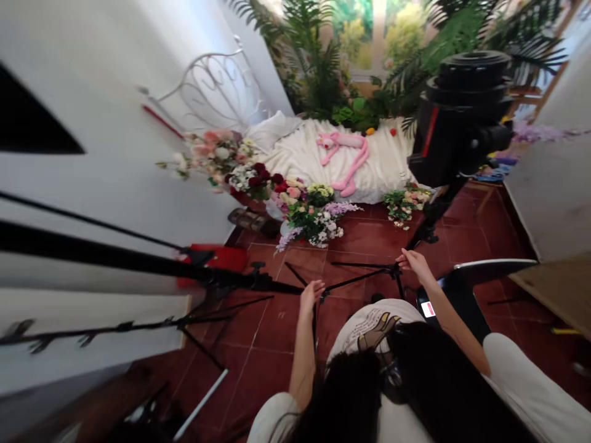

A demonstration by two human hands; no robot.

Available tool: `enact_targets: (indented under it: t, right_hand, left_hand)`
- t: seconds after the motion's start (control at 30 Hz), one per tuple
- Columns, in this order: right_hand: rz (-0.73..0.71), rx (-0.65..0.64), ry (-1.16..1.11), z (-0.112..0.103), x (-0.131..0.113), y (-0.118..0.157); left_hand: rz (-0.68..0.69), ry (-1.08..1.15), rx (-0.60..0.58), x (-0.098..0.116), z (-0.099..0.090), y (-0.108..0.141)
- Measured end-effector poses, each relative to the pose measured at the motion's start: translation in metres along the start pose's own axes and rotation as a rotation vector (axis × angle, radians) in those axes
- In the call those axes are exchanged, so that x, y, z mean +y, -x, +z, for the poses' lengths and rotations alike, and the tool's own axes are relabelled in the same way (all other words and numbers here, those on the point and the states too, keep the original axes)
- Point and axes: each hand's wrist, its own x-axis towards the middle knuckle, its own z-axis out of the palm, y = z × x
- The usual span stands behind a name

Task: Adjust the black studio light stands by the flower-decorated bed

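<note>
My left hand [311, 298] is held out low in front of me, fingers extended and loosely together, palm turned inward, holding nothing visible. It is nearest to the lower part of a black light stand [258, 280]. On the other side, my right hand [414, 262] has its fingers apart and bent slightly, near the foot of a black stand [429, 224]. That stand carries a large black lamp [450, 123]. Whether either hand touches a stand cannot be made out. Beyond them, a pink plush toy [353, 157] lies on a bed with a white cover [295, 151].
Flower bunches [305, 212] line the bed's front, and palm leaves [305, 55] rise behind it. A black chair [462, 295] stands close on my right. More stand legs [203, 347] and a red case [226, 257] are at the left on the red tiled floor [272, 326].
</note>
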Motion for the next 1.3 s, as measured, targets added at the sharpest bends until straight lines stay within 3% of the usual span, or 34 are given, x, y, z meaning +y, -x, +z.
enact_targets:
  t: [0.13, 0.23, 0.3, 0.37, 0.5, 0.67, 0.77, 1.07, 1.2, 1.3]
  right_hand:
    - [-0.020, -0.118, 0.085, 0.022, -0.005, -0.013]
    - [-0.030, -0.196, 0.123, 0.047, -0.011, -0.021]
    - [-0.016, -0.264, 0.136, 0.066, -0.014, -0.023]
    - [-0.007, -0.331, 0.166, 0.086, -0.016, -0.021]
    - [-0.027, -0.443, 0.248, 0.116, -0.015, -0.015]
    - [-0.077, -0.571, 0.325, 0.140, -0.018, -0.016]
    - [-0.158, -0.641, 0.355, 0.168, -0.030, -0.015]
    - [-0.252, -0.995, 0.525, 0.324, -0.088, 0.036]
    - [-0.314, -1.010, 0.656, 0.378, -0.088, 0.051]
    - [-0.439, -0.955, 0.859, 0.397, -0.081, 0.050]
  left_hand:
    - [0.024, 0.162, 0.396, 0.011, -0.091, -0.001]
    - [0.181, 0.298, 0.569, 0.033, -0.120, 0.003]
    - [0.396, 0.372, 0.614, 0.054, -0.117, 0.003]
    - [0.594, 0.397, 0.600, 0.078, -0.103, 0.001]
    - [0.781, 0.389, 0.495, 0.109, -0.073, -0.002]
    - [0.799, 0.393, 0.509, 0.114, -0.063, 0.001]
    - [0.806, 0.429, 0.498, 0.115, -0.064, 0.001]
    - [0.838, 0.487, 0.454, 0.111, -0.065, -0.013]
    - [0.839, 0.536, 0.394, 0.107, -0.066, -0.020]
    - [0.809, 0.554, 0.401, 0.106, -0.066, -0.023]
